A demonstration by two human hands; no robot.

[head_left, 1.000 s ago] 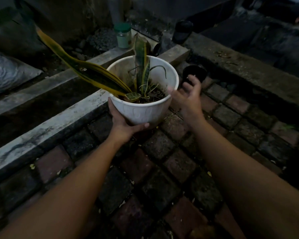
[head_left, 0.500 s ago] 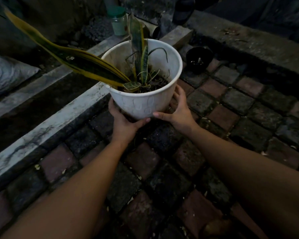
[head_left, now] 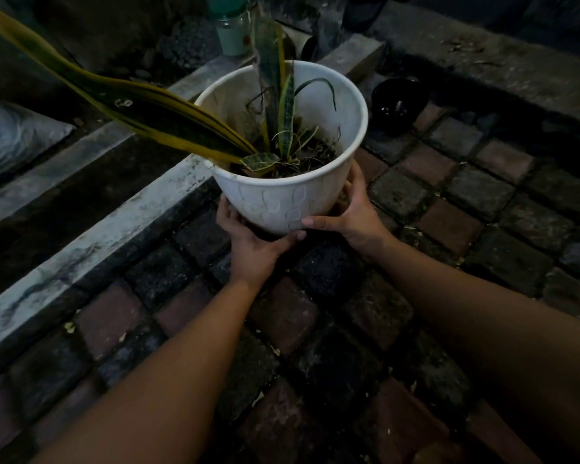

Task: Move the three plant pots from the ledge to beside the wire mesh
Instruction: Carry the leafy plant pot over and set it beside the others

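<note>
Brick paving (head_left: 449, 226); left hand (head_left: 253, 256), right hand (head_left: 355, 216) cradle white pot (head_left: 282, 199) holding plant (head_left: 282, 105).

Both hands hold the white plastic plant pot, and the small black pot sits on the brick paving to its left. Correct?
Not quite: the head view shows the small black pot on the brick paving to the right of the white plastic plant pot, not left. The left hand and right hand do hold the white pot.
</note>
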